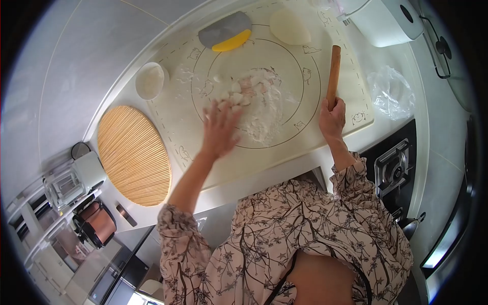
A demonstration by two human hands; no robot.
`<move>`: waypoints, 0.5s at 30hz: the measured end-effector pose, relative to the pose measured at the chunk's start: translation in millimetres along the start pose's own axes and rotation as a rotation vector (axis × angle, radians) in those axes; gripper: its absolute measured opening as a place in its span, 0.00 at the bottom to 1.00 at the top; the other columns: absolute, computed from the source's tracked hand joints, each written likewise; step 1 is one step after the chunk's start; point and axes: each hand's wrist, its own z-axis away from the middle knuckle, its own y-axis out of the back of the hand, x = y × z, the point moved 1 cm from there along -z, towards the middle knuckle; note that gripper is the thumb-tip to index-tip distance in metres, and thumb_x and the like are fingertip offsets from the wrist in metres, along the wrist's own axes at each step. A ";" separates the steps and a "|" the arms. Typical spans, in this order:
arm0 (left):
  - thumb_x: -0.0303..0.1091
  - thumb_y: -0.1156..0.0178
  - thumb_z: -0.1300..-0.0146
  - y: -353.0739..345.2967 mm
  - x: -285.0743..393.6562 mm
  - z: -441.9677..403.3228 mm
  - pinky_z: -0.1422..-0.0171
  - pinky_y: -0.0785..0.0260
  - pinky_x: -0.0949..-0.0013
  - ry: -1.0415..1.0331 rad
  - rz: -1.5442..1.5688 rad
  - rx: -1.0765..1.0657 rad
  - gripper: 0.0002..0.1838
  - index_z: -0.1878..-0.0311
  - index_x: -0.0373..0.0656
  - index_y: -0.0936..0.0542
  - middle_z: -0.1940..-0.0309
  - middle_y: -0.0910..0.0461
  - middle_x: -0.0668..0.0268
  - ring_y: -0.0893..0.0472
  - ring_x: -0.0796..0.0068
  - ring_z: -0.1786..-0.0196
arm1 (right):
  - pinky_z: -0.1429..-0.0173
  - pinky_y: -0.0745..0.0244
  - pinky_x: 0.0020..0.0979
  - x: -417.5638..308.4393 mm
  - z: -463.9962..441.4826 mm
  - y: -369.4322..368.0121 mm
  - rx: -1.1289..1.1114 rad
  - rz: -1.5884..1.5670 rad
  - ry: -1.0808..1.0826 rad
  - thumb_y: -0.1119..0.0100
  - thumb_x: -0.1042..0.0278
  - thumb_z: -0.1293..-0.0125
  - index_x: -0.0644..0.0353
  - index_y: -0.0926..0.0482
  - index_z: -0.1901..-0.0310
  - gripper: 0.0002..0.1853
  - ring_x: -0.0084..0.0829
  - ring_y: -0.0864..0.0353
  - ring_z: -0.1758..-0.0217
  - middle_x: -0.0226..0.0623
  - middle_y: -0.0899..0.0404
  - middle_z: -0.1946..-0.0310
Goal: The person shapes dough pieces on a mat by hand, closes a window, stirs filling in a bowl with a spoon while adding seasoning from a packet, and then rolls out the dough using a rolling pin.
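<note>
My left hand [219, 131] is open, fingers spread, palm down at the near edge of several small white dough pieces [236, 96]. Its fingertips reach the nearest pieces, though I cannot tell whether they press on them. Loose white flour [264, 119] is spread to the right of the dough. On the right side, my right hand [332, 121] is closed around the lower end of a wooden rolling pin [334, 71], which points away from me. Beneath all this lies a cream pastry mat [173, 117] printed with circles and small drawings.
At the mat's far side are a grey and yellow half-round piece [226, 33] and a pale rounded disc [290, 26]. A white bowl [151, 81] and a round slatted tray [134, 155] stand left. Right are a crumpled plastic bag [390, 92] and a gas hob [394, 170].
</note>
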 end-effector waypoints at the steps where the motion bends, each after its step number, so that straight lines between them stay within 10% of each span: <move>1: 0.48 0.38 0.40 0.5 19.4 0.6 0.25 0.63 0.28 -0.050 -0.002 -0.048 0.36 0.28 0.65 0.37 0.23 0.47 0.69 0.53 0.55 0.21 | 0.40 0.33 0.42 -0.6 1.3 0.4 0.007 0.007 0.004 0.46 0.53 0.34 0.66 0.30 0.45 0.25 0.44 0.26 0.45 0.44 0.29 0.50; 8: 0.45 0.39 0.39 -3.1 6.1 -88.1 0.23 0.69 0.31 -0.046 -0.092 0.048 0.34 0.28 0.68 0.36 0.22 0.50 0.65 0.55 0.51 0.20 | 0.40 0.33 0.43 4.4 0.3 3.8 0.009 0.084 0.028 0.46 0.52 0.34 0.65 0.31 0.44 0.26 0.43 0.26 0.45 0.44 0.30 0.49; 15: 0.49 0.36 0.43 -17.7 24.3 0.4 0.28 0.61 0.25 -0.001 -0.005 0.033 0.33 0.32 0.67 0.32 0.26 0.43 0.68 0.48 0.55 0.23 | 0.39 0.33 0.43 0.7 2.0 1.6 0.003 0.058 -0.009 0.46 0.51 0.35 0.65 0.31 0.43 0.27 0.43 0.27 0.44 0.44 0.30 0.48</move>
